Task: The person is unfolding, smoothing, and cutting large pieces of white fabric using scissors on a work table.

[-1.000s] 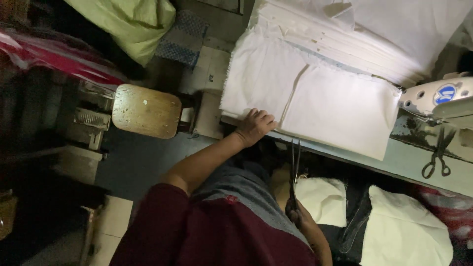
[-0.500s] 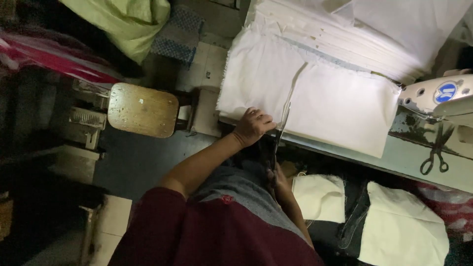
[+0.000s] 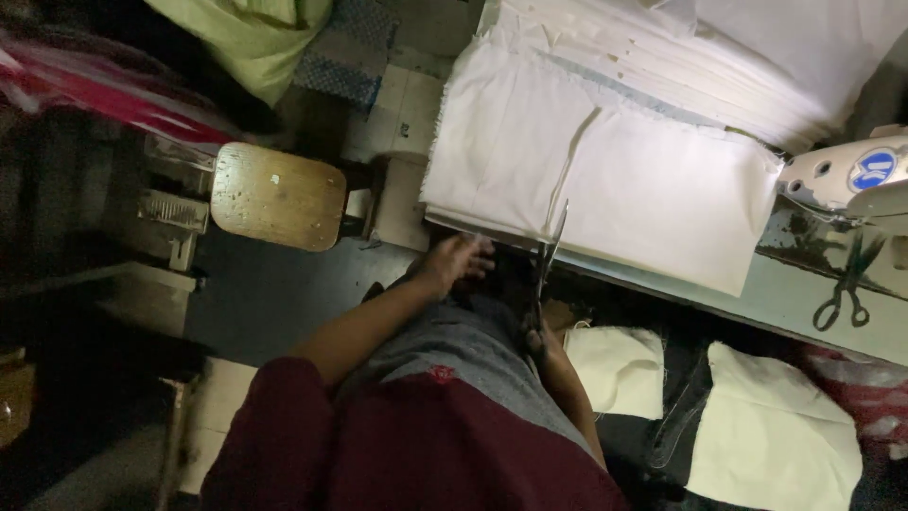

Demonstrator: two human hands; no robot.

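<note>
Holding scissors (image 3: 547,260), right hand (image 3: 535,333) grips the handles below the table edge (image 3: 747,301), blades up against the near edge of the white fabric stack (image 3: 605,170). Left hand (image 3: 456,259), fingers loosely spread, touches that edge, just left of the blades. Round blue label on sewing machine (image 3: 856,180), far right. Second scissors (image 3: 846,284) lie on bare table. Two cream pieces (image 3: 700,397) lie below; one wooden stool (image 3: 277,194) left.

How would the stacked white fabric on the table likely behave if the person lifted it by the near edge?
The white fabric stack would probably be floppy: its edge already drapes over the table. The many layers suggest real weight. The top sheets may slide apart, since nothing visible pins them.
</note>
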